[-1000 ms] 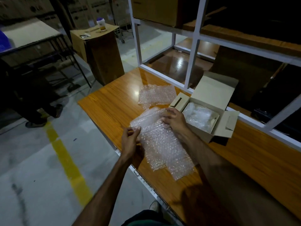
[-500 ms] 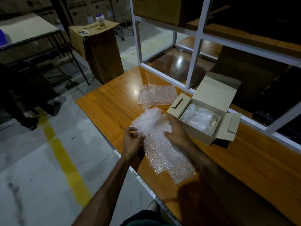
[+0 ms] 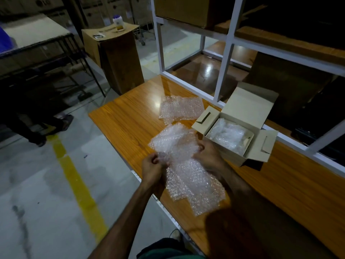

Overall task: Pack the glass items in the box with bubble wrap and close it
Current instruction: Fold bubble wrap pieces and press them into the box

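Note:
A long sheet of bubble wrap lies on the wooden table, its far end lifted and bunched. My left hand pinches the sheet's left edge. My right hand grips the bunched part from the right; whether a glass item is inside the bundle is hidden. To the right stands a small open cardboard box with its flaps spread, holding bubble-wrapped contents. A second bubble wrap sheet lies flat behind the first.
A white metal shelf frame rises along the table's far edge. A tall cardboard box with a jar on top stands on the floor beyond. A person's legs and a yellow floor line are at left.
The sheet's far end has been gathered up and folded toward me. My right hand slid from the sheet's far corner down onto the bunched part; my left hand kept its pinch.

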Demonstrator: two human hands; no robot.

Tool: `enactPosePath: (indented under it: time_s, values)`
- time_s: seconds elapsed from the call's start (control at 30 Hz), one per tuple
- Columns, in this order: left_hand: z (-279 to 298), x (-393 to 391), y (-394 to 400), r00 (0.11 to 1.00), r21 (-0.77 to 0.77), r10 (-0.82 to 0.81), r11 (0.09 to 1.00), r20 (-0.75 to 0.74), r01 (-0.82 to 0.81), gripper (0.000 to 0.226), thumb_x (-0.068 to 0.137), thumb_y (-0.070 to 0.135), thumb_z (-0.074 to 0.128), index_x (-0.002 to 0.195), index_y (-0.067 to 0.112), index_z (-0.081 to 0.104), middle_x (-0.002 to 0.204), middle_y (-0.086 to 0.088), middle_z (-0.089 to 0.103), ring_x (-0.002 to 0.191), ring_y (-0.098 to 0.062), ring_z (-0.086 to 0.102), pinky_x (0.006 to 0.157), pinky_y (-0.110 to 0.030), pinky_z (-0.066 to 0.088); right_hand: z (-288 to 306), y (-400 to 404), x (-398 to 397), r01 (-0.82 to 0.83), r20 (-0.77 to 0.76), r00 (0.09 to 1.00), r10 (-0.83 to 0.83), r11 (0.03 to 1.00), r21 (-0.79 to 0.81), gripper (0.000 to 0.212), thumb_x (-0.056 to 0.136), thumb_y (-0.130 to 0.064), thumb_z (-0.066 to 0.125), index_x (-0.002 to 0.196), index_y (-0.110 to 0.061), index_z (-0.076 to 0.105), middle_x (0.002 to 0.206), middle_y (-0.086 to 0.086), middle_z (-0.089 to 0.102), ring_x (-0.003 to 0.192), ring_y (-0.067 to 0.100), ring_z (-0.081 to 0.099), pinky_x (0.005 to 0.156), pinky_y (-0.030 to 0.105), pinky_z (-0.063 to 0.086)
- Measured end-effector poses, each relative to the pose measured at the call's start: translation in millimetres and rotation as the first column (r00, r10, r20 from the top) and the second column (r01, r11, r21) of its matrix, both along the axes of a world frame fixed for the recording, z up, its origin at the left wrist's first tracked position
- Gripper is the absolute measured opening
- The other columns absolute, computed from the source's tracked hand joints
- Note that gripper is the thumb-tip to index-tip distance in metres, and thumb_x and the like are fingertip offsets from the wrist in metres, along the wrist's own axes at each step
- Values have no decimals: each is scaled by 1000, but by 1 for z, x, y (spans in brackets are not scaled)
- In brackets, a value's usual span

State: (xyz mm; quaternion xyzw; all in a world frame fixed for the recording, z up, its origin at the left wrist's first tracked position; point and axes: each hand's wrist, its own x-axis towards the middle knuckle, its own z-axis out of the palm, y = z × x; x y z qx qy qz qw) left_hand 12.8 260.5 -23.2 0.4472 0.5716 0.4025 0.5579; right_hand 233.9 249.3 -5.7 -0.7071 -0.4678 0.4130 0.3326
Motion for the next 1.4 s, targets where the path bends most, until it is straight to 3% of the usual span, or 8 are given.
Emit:
enactPosePath:
  time_s: [0.2,0.73,0.83,0.9,1.07,1.13,1.27,1.4]
  values:
    - [8,-13,9,995,-97,-35,994,89,43,29,90,-9,70,114,8,74,107,-11,80,100,-33,76,80,-43,63,19,-1,12,-72,-204,977,64,997,-35,21,95,-1,74,112,-14,70,103,0,73,91,15,71,61,13,55]
    - [39,-11,11,971,-65,-176,980,160,188,17,98,1,64,100,4,81,114,-26,74,104,-42,69,95,-54,57,26,-8,20,-48,-356,932,64,997,55,26,97,2,69,122,-1,75,119,12,77,109,25,74,99,42,61]
    - [46,-13,11,954,18,-246,969,174,247,19,92,-6,65,89,4,81,97,-19,77,86,-31,72,73,-33,61,28,-8,25,-57,-297,952,67,998,40,15,97,6,65,101,2,79,104,19,77,94,34,69,87,46,58]
    - [48,-15,13,948,49,-282,959,147,278,38,87,-19,53,71,6,77,83,-14,72,75,-26,69,65,-30,58,33,-8,27,-76,-223,971,82,997,34,36,98,14,51,80,-5,76,98,8,73,90,29,63,76,33,52]
    - [50,-16,16,933,67,-358,932,40,355,50,88,-24,34,72,2,74,92,-23,68,88,-36,61,77,-45,49,43,-10,33,-116,-187,975,118,993,20,46,99,16,41,75,-8,72,99,5,68,70,-1,63,60,14,46]
    - [54,-15,14,918,69,-396,917,31,393,44,94,-20,33,85,-7,74,98,-21,71,88,-35,63,74,-42,50,44,-10,33,-86,-243,966,91,996,30,47,100,12,41,74,-12,73,106,8,70,87,12,69,65,19,50]
    - [58,-9,7,905,221,-418,878,-79,425,48,96,-18,33,89,-4,78,104,-15,66,100,-30,65,75,-38,58,41,-12,33,33,-434,900,-31,999,-1,40,104,-9,41,91,-18,77,126,14,70,101,33,64,78,35,53]
    - [54,-3,4,874,385,-381,790,-302,477,55,85,-7,28,84,10,80,94,-23,53,96,-28,52,85,-29,41,44,-19,27,-1,-598,801,-9,1000,-17,24,105,-17,56,128,-18,64,129,13,63,104,32,65,78,40,57]
